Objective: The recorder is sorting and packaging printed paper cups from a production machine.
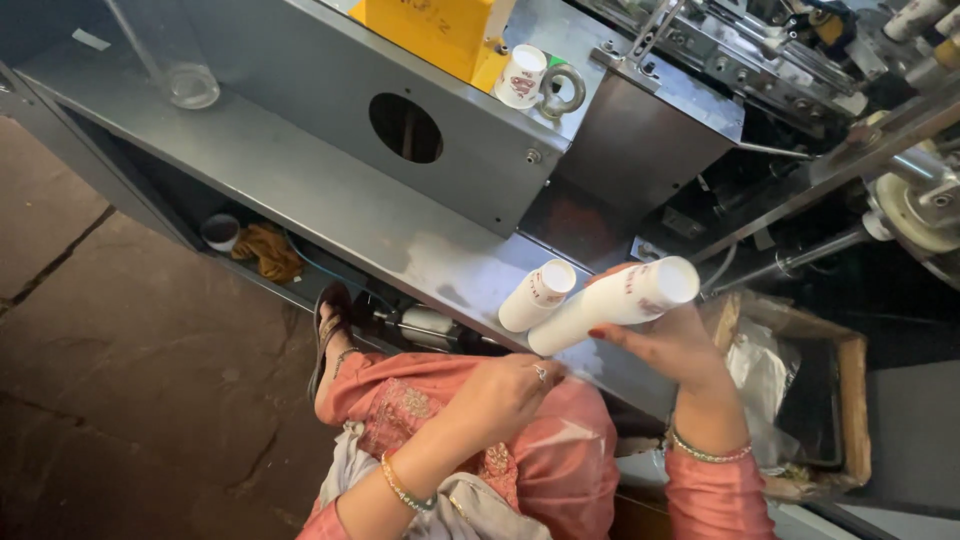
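Note:
My right hand (pixel 672 345) grips a long stack of white paper cups (pixel 615 303), held slanted over the edge of the grey metal machine table (pixel 330 190). A shorter stack of white paper cups (pixel 538 295) lies on the table just left of it. My left hand (pixel 505 392) is curled below both stacks, near the lower end of the long one, resting over my pink-clad knee; nothing shows inside its fingers. A single printed paper cup (pixel 521 77) stands on top of the machine housing.
A yellow box (pixel 430 30) tops the grey housing with a round hole (pixel 405 127). Rollers and shafts (pixel 905 205) crowd the right. A wooden crate with a plastic liner (pixel 800 390) sits at my right. A small bowl (pixel 220 231) and brown cloth (pixel 267 250) lie under the table.

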